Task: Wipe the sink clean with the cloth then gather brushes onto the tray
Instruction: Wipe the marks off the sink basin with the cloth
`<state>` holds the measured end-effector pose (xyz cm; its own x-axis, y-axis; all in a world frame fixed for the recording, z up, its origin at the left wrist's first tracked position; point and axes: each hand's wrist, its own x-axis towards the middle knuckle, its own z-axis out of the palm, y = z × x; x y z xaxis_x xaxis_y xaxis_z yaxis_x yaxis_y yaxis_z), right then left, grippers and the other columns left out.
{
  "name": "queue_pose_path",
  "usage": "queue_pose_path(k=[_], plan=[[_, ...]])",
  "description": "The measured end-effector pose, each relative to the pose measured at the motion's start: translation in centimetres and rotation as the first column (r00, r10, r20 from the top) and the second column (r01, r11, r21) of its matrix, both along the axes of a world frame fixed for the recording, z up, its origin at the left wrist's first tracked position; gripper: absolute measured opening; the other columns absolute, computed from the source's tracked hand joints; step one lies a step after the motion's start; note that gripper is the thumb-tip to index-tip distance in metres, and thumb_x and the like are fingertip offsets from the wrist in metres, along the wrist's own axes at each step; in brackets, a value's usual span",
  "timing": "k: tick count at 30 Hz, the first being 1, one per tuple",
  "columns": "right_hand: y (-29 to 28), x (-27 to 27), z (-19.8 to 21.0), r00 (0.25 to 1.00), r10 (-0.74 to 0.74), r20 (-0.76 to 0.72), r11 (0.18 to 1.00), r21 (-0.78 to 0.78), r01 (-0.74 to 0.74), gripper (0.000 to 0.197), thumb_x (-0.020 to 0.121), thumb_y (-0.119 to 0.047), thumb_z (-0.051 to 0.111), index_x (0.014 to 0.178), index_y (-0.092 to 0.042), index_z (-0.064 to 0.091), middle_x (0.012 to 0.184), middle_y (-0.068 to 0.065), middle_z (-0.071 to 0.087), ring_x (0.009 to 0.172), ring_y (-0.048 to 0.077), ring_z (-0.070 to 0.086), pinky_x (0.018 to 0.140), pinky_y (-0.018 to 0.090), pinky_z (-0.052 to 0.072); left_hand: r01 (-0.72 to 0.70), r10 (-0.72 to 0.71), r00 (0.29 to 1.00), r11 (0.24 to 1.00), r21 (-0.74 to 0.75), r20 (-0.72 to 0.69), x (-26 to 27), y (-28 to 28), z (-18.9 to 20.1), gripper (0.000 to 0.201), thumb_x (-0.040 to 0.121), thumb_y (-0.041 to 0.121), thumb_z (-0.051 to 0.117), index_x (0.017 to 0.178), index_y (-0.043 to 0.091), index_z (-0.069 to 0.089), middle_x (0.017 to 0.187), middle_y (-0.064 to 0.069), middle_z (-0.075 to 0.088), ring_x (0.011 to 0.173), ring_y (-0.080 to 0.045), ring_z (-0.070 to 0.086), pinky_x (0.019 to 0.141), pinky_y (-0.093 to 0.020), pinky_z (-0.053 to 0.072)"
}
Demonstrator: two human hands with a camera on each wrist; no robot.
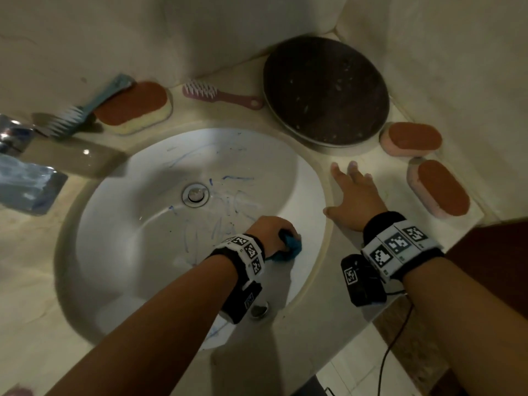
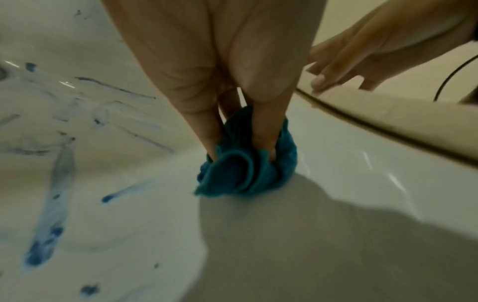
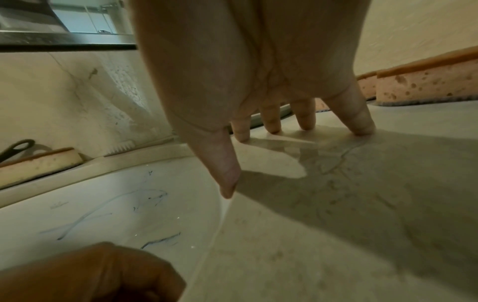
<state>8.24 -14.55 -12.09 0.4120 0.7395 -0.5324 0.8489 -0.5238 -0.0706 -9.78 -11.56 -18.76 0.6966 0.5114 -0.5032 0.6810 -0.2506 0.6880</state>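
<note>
The white sink [image 1: 120,224] is streaked with blue marks [image 2: 49,230] around the drain [image 1: 195,194]. My left hand [image 1: 271,230] grips a bunched teal cloth [image 2: 243,169] and presses it against the basin's right inner wall. My right hand [image 1: 354,195] lies flat with spread fingers [image 3: 362,122] on the counter just right of the sink. A round dark tray [image 1: 325,90] leans in the back corner. A pink brush [image 1: 220,94] lies on the back ledge. A blue brush [image 1: 85,110] lies at the back left.
A yellow sponge with a brown top [image 1: 134,107] sits beside the blue brush. Two pink sponges [image 1: 411,138] [image 1: 440,187] lie on the counter beyond my right hand. The chrome faucet [image 1: 57,155] juts in from the left. Walls close the back and right.
</note>
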Motion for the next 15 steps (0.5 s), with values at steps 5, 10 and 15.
queue_pose_path(k=[5,10,15], plan=[[0.3,0.0,0.7,1.000,0.021,-0.011,0.999,-0.026,-0.022,0.098,0.081,-0.039,0.066,0.149,-0.034,-0.006,0.159,0.003,-0.013,0.145,0.037,-0.005,0.118,0.050,0.011,-0.005,0.008,0.999,0.996,0.092,-0.039,1.2,2.1,-0.8,0.033,0.090,0.008,0.054,0.122,0.009,0.063,0.128,-0.013,0.060,0.119,-0.028,0.054,0.101,-0.028,0.038],[1.1,-1.9,2.8,0.981,0.169,0.090,0.984,-0.076,-0.163,0.089,0.082,-0.038,0.065,0.149,-0.028,0.008,0.159,0.001,-0.002,0.144,0.033,0.006,0.114,0.050,0.022,-0.055,0.070,0.995,0.978,0.201,-0.067,-0.3,3.2,-2.5,0.037,0.090,0.002,0.052,0.125,0.010,0.060,0.131,-0.013,0.054,0.122,-0.029,0.051,0.103,-0.031,0.038],[4.1,-6.4,3.1,0.845,0.531,0.059,0.845,-0.106,-0.524,0.081,0.083,-0.033,0.063,0.147,-0.031,0.015,0.158,0.004,0.007,0.142,0.030,0.015,0.112,0.048,0.023,-0.132,0.177,0.972,0.954,0.268,-0.153,-2.7,4.0,-4.0,0.035,0.092,0.007,0.051,0.127,0.013,0.057,0.134,-0.009,0.052,0.121,-0.025,0.051,0.102,-0.032,0.042]])
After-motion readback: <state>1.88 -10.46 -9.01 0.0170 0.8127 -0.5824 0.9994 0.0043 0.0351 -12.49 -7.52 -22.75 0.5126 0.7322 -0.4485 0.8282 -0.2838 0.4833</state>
